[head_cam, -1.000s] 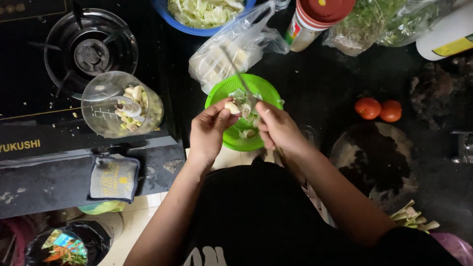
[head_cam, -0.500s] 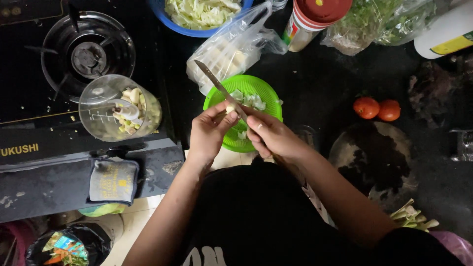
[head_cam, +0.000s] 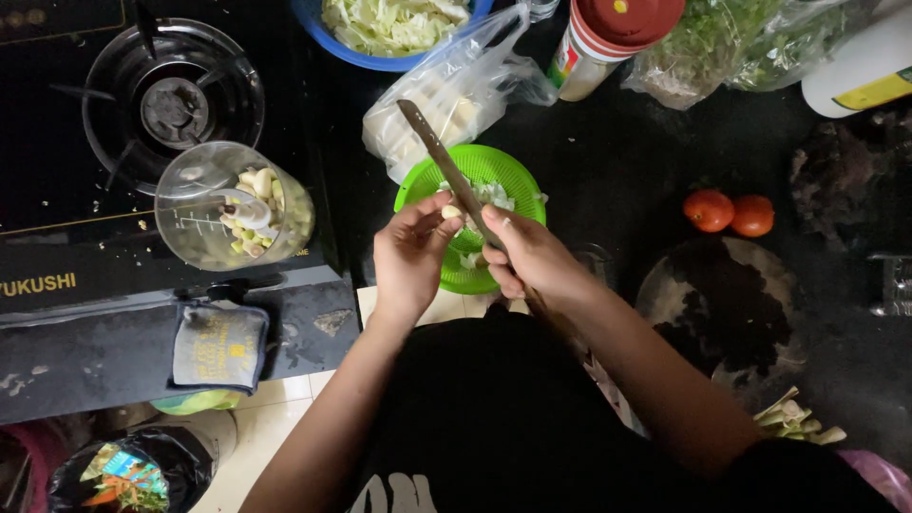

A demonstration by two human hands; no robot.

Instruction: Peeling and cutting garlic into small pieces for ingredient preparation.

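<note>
1. The left hand pinches a small pale clove between thumb and fingertips, over the green basket.
2. The right hand is closed round the handle of a knife; its long blade slants up and away, past the basket's far rim.
3. Peeling goes best with the blade edge laid shallow against the clove, the thumb bracing close behind the cut, and the clove turned in small steps so only skin lifts.
4. Keeping both hands above the basket should let the scraps drop inside, where pale peelings already lie.
5. The clove looks smooth, firm and rounded; it is small enough to slip, so a tight fingertip pinch seems wise.
6. The basket is thin ribbed plastic, light and likely to shift.
7. The blade is narrow, dull metal.
8. To the left, a clear plastic jug on the black stove holds peeled cloves.
9. Two glossy tomatoes sit on the dark counter, right.
</note>
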